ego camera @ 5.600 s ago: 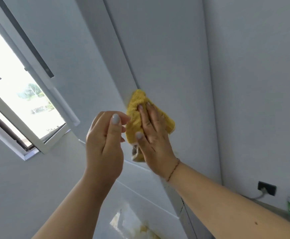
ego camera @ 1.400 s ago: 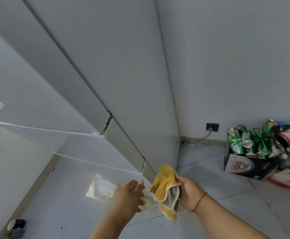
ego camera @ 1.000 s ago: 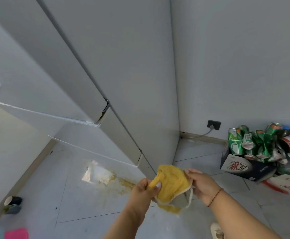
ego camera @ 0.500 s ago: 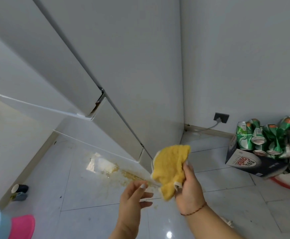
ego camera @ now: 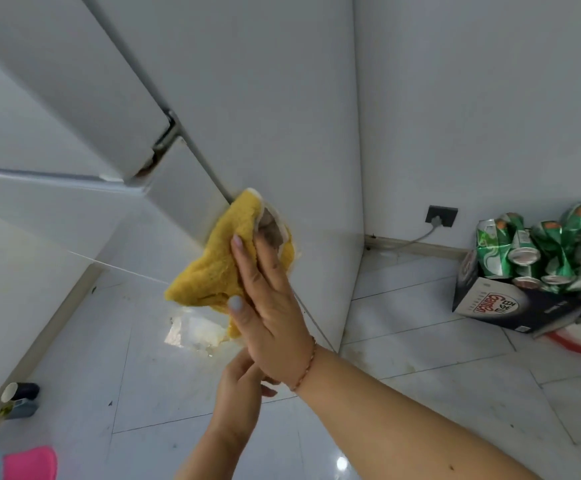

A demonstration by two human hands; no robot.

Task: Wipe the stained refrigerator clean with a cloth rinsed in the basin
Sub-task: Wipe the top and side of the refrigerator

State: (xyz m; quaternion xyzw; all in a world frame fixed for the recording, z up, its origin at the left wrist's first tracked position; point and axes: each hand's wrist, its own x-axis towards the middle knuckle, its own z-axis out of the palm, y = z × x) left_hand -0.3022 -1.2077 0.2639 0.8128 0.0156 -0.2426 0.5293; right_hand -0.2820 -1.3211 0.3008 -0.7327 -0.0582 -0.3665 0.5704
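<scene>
Since half a second ago, the right hand has risen and now presses one fuzzy yellow terry cloth flat-fingered against the tall smooth white refrigerator, at its lower door edge. The left hand, seemingly loose-fingered and empty, sits below the right wrist. Farther off, roughly six crushed green cans fill one dark cardboard box.

Single head-worn view, close to the refrigerator, facing forward and down along its side, tiled floor below.
</scene>
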